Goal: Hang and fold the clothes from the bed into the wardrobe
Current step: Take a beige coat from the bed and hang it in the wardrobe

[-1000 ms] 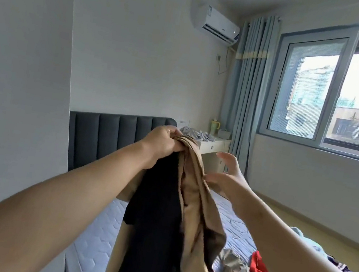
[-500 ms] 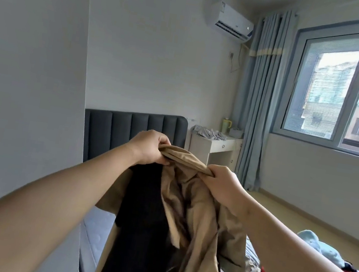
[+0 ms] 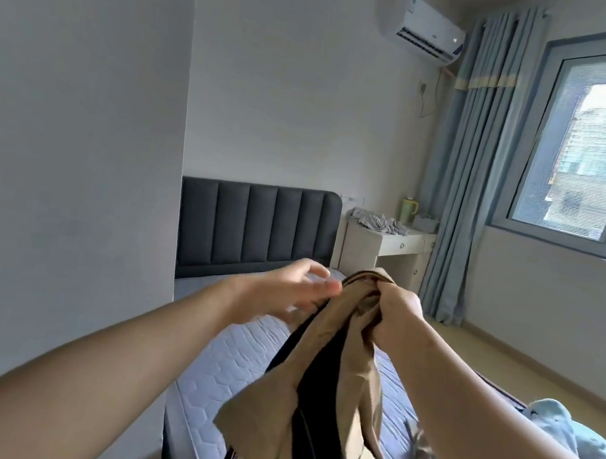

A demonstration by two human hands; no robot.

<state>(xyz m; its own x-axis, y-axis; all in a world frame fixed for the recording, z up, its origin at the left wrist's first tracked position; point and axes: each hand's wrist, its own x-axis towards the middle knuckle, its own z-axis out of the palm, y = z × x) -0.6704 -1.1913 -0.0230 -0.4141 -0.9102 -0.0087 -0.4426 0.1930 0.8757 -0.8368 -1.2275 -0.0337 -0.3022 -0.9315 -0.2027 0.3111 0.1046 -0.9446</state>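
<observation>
Right hand [image 3: 394,317] is pinching tan jacket [image 3: 341,402] collar above bed [image 3: 231,369]; left hand [image 3: 289,290], at its nine o'clock, is hovering spread.

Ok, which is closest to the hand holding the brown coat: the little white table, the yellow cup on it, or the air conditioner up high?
From the right hand gripping the tan coat:
1. White bedside table, just beyond it by the wall.
2. Yellow-green cup, at the back of that tabletop.
3. White air conditioner, high near the ceiling.
</observation>
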